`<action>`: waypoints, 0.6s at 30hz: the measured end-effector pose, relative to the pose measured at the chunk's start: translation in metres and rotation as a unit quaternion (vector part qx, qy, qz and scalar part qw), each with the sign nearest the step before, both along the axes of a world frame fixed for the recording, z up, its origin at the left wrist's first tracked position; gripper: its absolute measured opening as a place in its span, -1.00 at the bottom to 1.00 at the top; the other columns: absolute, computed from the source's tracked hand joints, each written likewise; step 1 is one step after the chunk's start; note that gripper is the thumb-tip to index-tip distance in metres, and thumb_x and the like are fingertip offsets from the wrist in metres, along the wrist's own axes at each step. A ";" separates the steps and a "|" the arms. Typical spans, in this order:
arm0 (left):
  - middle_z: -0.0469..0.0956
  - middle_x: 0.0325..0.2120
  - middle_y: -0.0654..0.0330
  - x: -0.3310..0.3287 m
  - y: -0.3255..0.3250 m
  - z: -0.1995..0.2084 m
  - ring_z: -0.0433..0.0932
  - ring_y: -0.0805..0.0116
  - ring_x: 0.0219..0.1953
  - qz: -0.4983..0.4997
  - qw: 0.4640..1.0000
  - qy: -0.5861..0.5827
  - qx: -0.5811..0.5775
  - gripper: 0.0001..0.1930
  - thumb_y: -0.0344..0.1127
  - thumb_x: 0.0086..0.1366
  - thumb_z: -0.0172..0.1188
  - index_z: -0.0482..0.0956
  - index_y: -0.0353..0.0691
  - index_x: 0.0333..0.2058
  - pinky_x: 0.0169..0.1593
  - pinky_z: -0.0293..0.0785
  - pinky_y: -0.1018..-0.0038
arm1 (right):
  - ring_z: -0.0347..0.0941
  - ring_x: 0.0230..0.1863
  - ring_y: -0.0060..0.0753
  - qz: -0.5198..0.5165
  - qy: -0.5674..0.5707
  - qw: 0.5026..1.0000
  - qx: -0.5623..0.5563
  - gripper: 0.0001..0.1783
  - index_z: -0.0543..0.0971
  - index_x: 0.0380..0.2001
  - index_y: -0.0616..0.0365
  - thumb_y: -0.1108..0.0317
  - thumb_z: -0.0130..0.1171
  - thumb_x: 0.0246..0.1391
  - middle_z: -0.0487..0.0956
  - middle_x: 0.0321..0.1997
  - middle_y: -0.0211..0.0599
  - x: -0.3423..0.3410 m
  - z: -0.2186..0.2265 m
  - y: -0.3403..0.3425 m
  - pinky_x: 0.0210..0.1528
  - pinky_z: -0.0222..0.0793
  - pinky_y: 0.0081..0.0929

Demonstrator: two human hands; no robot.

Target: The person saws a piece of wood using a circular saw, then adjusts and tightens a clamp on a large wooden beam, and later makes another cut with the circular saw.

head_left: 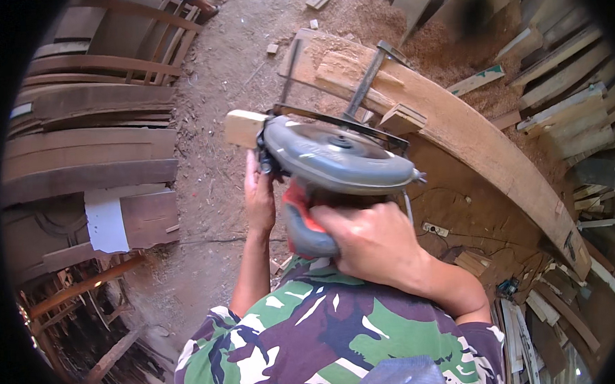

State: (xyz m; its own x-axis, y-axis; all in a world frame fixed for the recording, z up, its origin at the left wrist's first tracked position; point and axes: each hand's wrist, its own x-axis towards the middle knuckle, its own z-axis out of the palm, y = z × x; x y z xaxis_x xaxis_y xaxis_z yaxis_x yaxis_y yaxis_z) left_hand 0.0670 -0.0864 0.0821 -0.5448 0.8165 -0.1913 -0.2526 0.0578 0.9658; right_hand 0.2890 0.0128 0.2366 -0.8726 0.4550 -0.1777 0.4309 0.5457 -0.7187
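A circular saw (341, 166) with a grey rounded blade guard and a red and dark grey handle is held in front of my chest. My right hand (378, 240) is wrapped round its rear handle. A metal bar (366, 83) sticks out from the saw's flat base over the bench. At the saw's left end shows a pale wood piece (244, 128). My left hand (258, 194) is just below that piece, fingers pointing up against it beside the saw's front; part of its grip is hidden behind the saw.
A long thick plank (483, 126) serves as a bench, with sawdust and a small wood block (403, 118) on it. Brown wooden panels (99, 146) are stacked at left. Scrap boards (572, 112) lie at right. A socket strip (435, 229) and cables lie on the ground. A person's foot (205, 11) shows at top.
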 end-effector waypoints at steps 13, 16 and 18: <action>0.64 -0.13 0.21 -0.100 -0.045 -0.047 0.55 0.48 -0.17 -0.327 0.912 0.166 -0.185 -0.53 -0.22 0.54 0.11 0.43 -0.09 0.36 -0.05 0.53 0.47 | 0.51 -0.32 -0.64 -0.575 0.111 0.811 0.022 -0.78 0.65 -0.15 0.30 0.51 0.39 0.13 0.64 -0.37 -0.42 0.062 0.038 -0.191 -0.22 0.44 -0.56; 0.64 -0.12 0.27 -0.071 -0.035 -0.083 0.57 0.51 -0.15 -0.456 0.865 0.001 -0.210 -0.58 -0.17 0.55 0.10 0.49 -0.16 0.28 -0.03 0.55 0.50 | 0.52 -0.23 -0.62 -0.657 0.119 0.743 0.040 -0.77 0.66 -0.11 0.35 0.54 0.34 0.16 0.66 -0.24 -0.39 0.054 0.050 -0.228 -0.13 0.44 -0.57; 0.64 -0.11 0.26 -0.026 -0.020 -0.128 0.59 0.52 -0.15 -0.522 0.821 -0.114 -0.202 -0.52 -0.14 0.54 0.14 0.44 -0.29 0.30 -0.03 0.56 0.52 | 0.55 -0.19 -0.58 -0.708 0.123 0.691 0.072 -0.71 0.66 -0.04 0.36 0.54 0.32 0.16 0.69 -0.19 -0.33 0.041 0.051 -0.250 -0.07 0.47 -0.53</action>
